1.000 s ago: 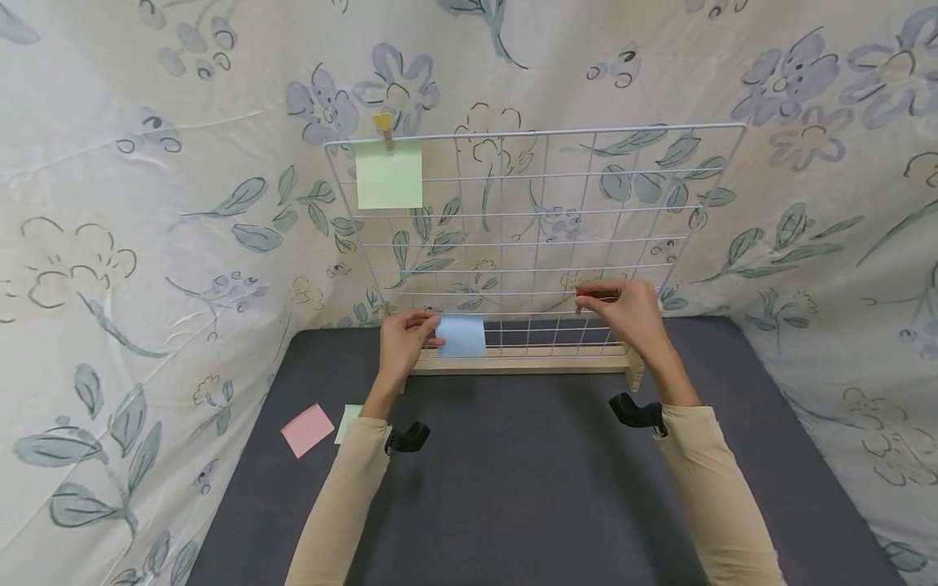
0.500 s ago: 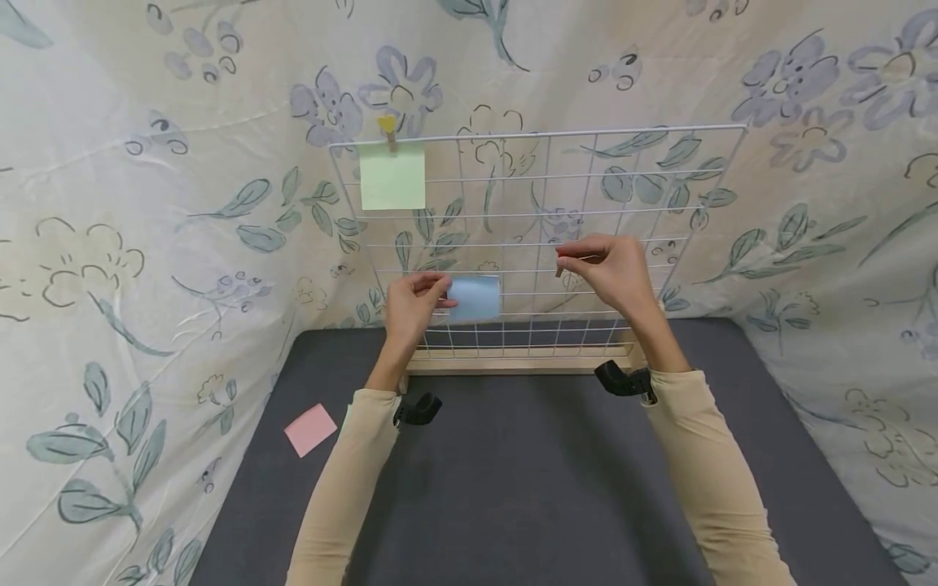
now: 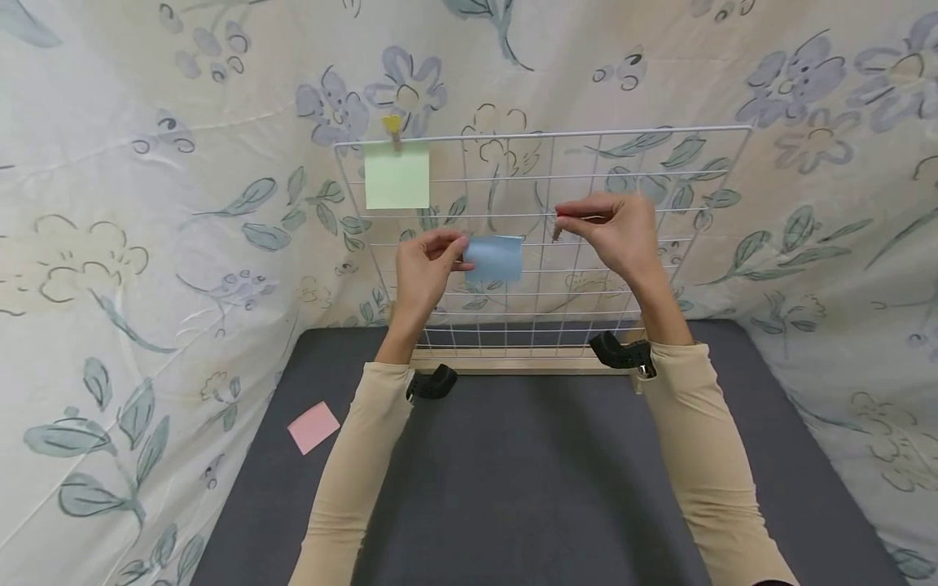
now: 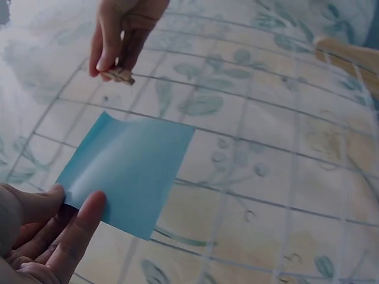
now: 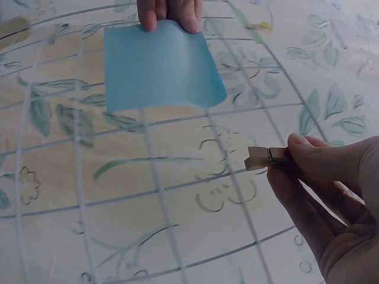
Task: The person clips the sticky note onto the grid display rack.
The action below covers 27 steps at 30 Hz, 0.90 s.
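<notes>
My left hand [image 3: 427, 273] pinches a blue square of note paper [image 3: 494, 259] by its left edge, in front of the white wire grid [image 3: 538, 177]. The left wrist view shows the paper [image 4: 127, 171] slightly bent between thumb and fingers. To the right, my right hand [image 3: 619, 232] holds a small wooden clothespin [image 5: 266, 157] between thumb and fingertips; a bit of red shows at its end in the head view. The clothespin and the paper are apart. At the grid's upper left, a green note [image 3: 397, 175] hangs from a clothespin with a yellow heart [image 3: 392, 124].
The grid stands upright in a wooden base [image 3: 513, 363] at the back of the dark table [image 3: 506, 472]. A pink note [image 3: 313, 427] lies on the table's left side. Floral fabric [image 3: 220, 203] hangs behind and at both sides.
Both hands have risen along the grid, the left carrying the blue paper up and to the right, the right bringing the clothespin up and slightly left. My left sleeve now covers the green note on the table.
</notes>
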{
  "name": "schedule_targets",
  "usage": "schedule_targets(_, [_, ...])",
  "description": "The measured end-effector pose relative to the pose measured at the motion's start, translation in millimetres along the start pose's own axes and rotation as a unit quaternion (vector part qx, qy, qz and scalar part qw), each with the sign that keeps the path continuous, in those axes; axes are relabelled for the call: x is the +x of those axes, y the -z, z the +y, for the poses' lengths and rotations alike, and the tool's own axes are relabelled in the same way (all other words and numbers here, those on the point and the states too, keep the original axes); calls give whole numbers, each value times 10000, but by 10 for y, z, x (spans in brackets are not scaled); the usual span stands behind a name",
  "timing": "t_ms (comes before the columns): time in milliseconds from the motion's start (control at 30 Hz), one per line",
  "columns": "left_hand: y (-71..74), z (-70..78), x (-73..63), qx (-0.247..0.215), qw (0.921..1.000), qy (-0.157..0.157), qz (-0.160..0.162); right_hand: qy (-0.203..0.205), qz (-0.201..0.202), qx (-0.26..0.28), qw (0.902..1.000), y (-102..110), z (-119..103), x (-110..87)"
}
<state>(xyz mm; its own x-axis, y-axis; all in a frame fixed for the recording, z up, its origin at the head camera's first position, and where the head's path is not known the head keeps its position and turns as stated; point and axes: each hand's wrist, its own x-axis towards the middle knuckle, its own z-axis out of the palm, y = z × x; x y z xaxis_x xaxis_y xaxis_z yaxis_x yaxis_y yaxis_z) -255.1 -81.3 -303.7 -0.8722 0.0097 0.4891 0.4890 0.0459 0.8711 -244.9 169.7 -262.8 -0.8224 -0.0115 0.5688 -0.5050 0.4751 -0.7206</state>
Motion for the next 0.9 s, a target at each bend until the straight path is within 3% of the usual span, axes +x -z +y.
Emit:
schedule_targets(167, [-47,221,88,-38,9995,-313,43,88,88,-9,9999,35,-168,114])
schedule_targets(333, [-77,373,147,-103,9992,-397,19,148,169,30,9997,68,-276,218])
schedule_targets(600, [-89,516,276,-57,9988,-483,89,181,226,123,9995,106,-429,380])
schedule_targets(900, [-111,690,270,-364,9980,-515,-14,324,209,302,9988,129,-598,544])
